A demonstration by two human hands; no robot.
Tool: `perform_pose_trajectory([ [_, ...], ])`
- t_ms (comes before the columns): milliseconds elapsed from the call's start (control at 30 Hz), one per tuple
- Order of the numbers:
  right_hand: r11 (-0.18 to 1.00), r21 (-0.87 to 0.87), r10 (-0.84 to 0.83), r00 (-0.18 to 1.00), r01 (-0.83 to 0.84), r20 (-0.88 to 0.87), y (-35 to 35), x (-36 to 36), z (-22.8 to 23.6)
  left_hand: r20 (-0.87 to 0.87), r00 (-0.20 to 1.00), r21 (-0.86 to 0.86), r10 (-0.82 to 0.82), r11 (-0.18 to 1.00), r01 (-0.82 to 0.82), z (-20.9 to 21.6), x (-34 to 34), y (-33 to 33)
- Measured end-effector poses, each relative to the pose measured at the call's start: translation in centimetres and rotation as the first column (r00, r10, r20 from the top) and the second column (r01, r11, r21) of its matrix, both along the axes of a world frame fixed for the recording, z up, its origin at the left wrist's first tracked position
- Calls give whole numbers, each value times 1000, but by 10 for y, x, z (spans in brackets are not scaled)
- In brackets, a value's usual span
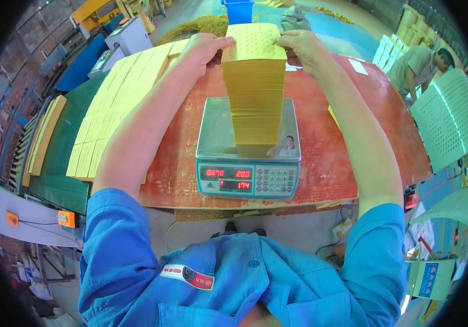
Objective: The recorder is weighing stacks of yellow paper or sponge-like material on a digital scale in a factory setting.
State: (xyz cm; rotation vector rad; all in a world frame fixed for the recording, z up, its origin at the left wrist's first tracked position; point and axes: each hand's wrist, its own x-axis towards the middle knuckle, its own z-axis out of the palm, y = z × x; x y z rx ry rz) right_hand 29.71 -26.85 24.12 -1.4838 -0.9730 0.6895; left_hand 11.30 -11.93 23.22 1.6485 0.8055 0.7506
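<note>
Yellow stack (pixel 254 103): a tall column of thin sheets, upright on the scale, its foot mirrored in the metal pan (pixel 216 128); whether it leans slightly, I cannot tell.
Top of stack: rows of small marks, too fine to tell as holes or print.
Left hand (pixel 205 50): at the stack's upper left edge, thumb on the top face, fingers curled in at the side, gripping it.
Right hand (pixel 302 49): matching grip at the upper right edge; some fingertips are hidden, so how firmly either hand presses cannot be told.
Step in hand: most likely steadying or squaring the stack while it sits on the scale.
Next move calls for: in my judgement, even pressure from both sides. Lifting would need support lower down, as loose sheets could slip or fan out; a fair reading would need both hands off.
Scale (pixel 247 195): below the stack, its red display (pixel 227 180) lit, with a keypad (pixel 275 181) beside it.
Worktop (pixel 321 158): worn red, under the scale.
Yellow piles (pixel 108 103): in rows left of the scale, partly behind the left forearm.
White card (pixel 358 66): toward the worktop's far right.
Co-worker (pixel 418 68): bent over, beyond the right side.
Blue bin (pixel 239 12): behind the stack.
</note>
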Motion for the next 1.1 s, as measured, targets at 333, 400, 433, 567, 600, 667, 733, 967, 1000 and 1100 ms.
perform_pose_trajectory([
  [333,992,65,-112,990,107,86,-25,-9,-13,113,988,92,104,989,-114,-18,-29,-36],
  [400,988,77,-144,986,137,87,-33,-9,-15,108,984,17,143,989,-146,-38,-54,-24],
  [433,979,96,-190,978,182,88,-40,1,-23,106,977,-53,185,982,-181,-47,-70,-15],
  [567,977,31,-211,973,209,89,-72,39,-68,32,967,-240,254,941,-239,-85,-152,17],
  [600,978,10,-211,974,211,78,-84,46,-79,31,962,-283,271,926,-252,-91,-174,22],
  [667,981,-58,-183,982,185,47,-104,61,-108,60,950,-317,308,908,-274,-98,-221,33],
  [733,980,-53,-195,977,191,-88,-116,84,-138,57,950,-315,308,908,-275,-92,-250,33],
  [967,982,-152,-138,975,112,-175,-97,87,-192,6,940,-291,341,900,-324,-65,-249,8],
  [1000,987,-135,-108,974,82,-200,-90,84,-195,-2,940,-294,341,898,-327,-62,-243,6],
  [1100,995,-94,-55,971,34,-234,-60,79,-203,24,959,-335,281,906,-258,-45,-198,1],
])
